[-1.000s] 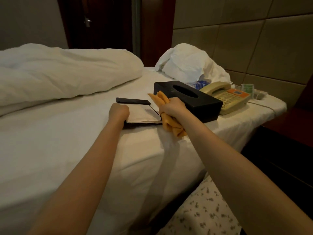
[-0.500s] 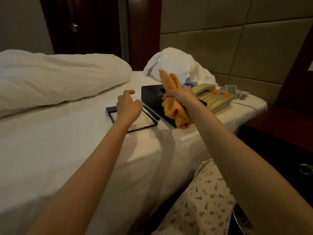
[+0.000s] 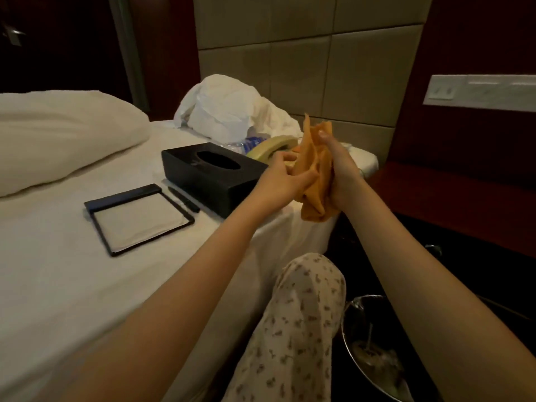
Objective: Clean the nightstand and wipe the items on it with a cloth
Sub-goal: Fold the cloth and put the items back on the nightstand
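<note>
The left hand [image 3: 282, 181] quits the notepad [image 3: 139, 220] off to its left and joins the right hand [image 3: 339, 166], both grasping the cloth [image 3: 314, 198], likely refolding it before more wiping.

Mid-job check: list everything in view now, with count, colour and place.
cloth: one, orange, held up between both hands.
tissue box: one, black, on the white bed sheet.
notepad: one, black frame, white paper, on the sheet nearer the camera.
pen: one, black, between notepad and tissue box.
telephone: one, cream, behind the tissue box, partly hidden.
water bottle: one, clear with blue label, beside the telephone.
bag: one, white, crumpled, by the headboard.
duvet: one, white, far left.
bucket: one, metal, lower right of view.
left hand: one, grips the cloth.
right hand: one, grips the cloth.
</note>
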`<state>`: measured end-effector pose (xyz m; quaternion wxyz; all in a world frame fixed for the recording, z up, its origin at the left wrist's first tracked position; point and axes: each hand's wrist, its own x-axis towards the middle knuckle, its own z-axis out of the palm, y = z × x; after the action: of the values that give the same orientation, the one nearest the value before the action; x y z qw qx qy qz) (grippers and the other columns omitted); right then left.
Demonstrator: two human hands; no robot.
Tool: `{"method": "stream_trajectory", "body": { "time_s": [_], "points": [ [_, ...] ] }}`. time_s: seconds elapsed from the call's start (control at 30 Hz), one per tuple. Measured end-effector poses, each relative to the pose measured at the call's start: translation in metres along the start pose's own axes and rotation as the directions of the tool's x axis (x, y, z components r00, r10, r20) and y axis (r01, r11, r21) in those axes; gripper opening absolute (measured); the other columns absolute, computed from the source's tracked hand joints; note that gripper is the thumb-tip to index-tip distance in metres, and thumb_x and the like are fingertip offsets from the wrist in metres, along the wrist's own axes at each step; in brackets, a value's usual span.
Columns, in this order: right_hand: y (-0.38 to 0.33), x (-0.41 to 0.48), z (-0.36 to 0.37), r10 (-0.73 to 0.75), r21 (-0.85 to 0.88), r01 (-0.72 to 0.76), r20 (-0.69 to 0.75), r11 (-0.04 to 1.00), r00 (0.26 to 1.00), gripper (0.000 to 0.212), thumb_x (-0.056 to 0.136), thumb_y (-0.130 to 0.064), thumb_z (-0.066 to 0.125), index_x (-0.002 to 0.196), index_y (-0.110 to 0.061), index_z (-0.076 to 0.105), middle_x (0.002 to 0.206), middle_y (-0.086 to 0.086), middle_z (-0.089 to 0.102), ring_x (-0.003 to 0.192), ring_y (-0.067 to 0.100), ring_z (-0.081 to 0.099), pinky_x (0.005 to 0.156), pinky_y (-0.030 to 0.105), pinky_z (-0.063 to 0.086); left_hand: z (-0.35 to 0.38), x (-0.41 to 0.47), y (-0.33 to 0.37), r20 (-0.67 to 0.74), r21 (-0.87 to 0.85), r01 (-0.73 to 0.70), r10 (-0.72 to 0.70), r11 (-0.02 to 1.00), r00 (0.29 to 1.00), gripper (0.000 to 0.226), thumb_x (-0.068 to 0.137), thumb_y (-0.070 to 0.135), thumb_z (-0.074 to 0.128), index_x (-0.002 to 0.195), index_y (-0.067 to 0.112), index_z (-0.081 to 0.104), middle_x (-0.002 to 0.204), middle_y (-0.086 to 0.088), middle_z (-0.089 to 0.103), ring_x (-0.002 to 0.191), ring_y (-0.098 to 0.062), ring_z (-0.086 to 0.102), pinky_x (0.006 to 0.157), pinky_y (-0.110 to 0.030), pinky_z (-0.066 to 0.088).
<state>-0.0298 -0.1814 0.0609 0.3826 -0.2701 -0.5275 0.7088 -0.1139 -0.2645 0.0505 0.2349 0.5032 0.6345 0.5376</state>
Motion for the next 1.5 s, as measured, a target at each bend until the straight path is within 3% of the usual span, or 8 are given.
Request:
{"method": "stream_trajectory", "body": {
  "time_s": [0.13,0.3,0.4,0.47,0.77,0.97,1.3,1.5],
  "points": [
    [0.003,-0.004,-0.047,-0.024,-0.049,0.017,-0.141,0.999,0.990,0.026,0.096,-0.031,0.047,0.111,-0.012,0.058,0.094,0.004,0.066,0.078,0.015,0.063,0.063,0.026,0.053,0.039,0.014,-0.009,0.079,-0.082,0.052,-0.045,0.995,0.996,0.052,0.088,0.020,0.063,0.132,0.012,0.036,0.103,0.004,0.054,0.086,-0.009,0.058,0.066,-0.020,0.052],
    [0.011,-0.014,-0.109,-0.055,-0.129,0.015,-0.309,0.991,0.950,0.030,0.098,-0.030,0.045,0.125,-0.017,0.049,0.098,-0.001,0.059,0.084,0.014,0.058,0.070,0.028,0.048,0.081,0.032,-0.026,0.164,-0.114,0.141,-0.122,0.983,0.979,0.008,0.090,0.008,0.055,0.094,0.014,0.056,0.077,0.001,0.056,0.066,-0.008,0.054,0.055,-0.018,0.048],
    [0.016,-0.022,-0.144,-0.055,-0.185,-0.015,-0.367,0.983,0.929,0.042,0.098,-0.031,0.044,0.138,-0.017,0.040,0.116,0.002,0.055,0.098,0.018,0.054,0.086,0.034,0.045,0.105,0.039,-0.035,0.199,-0.161,0.241,-0.208,0.957,0.958,0.020,0.090,0.008,0.052,0.073,0.019,0.053,0.069,0.000,0.052,0.065,-0.011,0.050,0.059,-0.022,0.044],
    [0.021,-0.028,-0.162,-0.072,-0.246,-0.022,-0.365,0.969,0.928,0.043,0.098,-0.030,0.044,0.139,-0.018,0.038,0.108,-0.002,0.055,0.091,0.015,0.053,0.078,0.030,0.045,0.120,0.042,-0.041,0.233,-0.166,0.278,-0.236,0.946,0.943,0.026,0.091,0.010,0.050,0.067,0.019,0.051,0.069,0.001,0.050,0.067,-0.011,0.050,0.064,-0.024,0.044],
    [0.050,-0.046,-0.204,0.011,-0.334,-0.173,-0.436,0.926,0.900,0.018,0.096,-0.030,0.049,0.110,-0.020,0.053,0.092,-0.005,0.057,0.081,0.010,0.055,0.065,0.024,0.043,0.162,0.051,-0.051,0.438,-0.253,0.310,-0.178,0.916,0.881,0.014,0.093,0.018,0.051,0.084,0.026,0.057,0.093,0.002,0.055,0.090,-0.018,0.053,0.082,-0.035,0.042],
    [0.065,-0.053,-0.226,0.002,-0.358,-0.212,-0.506,0.909,0.863,0.020,0.094,-0.031,0.051,0.104,-0.016,0.059,0.098,-0.001,0.058,0.096,0.018,0.056,0.088,0.036,0.047,0.182,0.054,-0.062,0.493,-0.184,0.249,-0.130,0.951,0.860,0.012,0.094,0.022,0.051,0.085,0.027,0.058,0.090,0.005,0.059,0.084,-0.014,0.058,0.084,-0.034,0.046],
    [0.057,-0.054,-0.225,0.058,-0.387,-0.201,-0.351,0.900,0.935,0.022,0.075,-0.037,0.060,0.093,-0.026,0.066,0.120,0.001,0.054,0.111,0.022,0.048,0.089,0.038,0.041,0.186,0.065,-0.081,0.494,-0.284,0.317,-0.145,0.905,0.857,0.019,0.093,0.012,0.048,0.076,0.019,0.053,0.079,0.001,0.054,0.074,-0.014,0.053,0.068,-0.028,0.041],
    [0.058,-0.056,-0.226,-0.022,-0.455,-0.116,-0.287,0.883,0.958,0.013,0.090,-0.017,0.056,0.084,-0.015,0.068,0.093,-0.006,0.065,0.096,0.011,0.059,0.093,0.030,0.045,0.183,0.065,-0.085,0.519,-0.216,0.296,-0.148,0.930,0.842,0.015,0.092,0.014,0.049,0.079,0.020,0.053,0.084,0.002,0.054,0.080,-0.015,0.054,0.070,-0.029,0.043]
  ]
}}
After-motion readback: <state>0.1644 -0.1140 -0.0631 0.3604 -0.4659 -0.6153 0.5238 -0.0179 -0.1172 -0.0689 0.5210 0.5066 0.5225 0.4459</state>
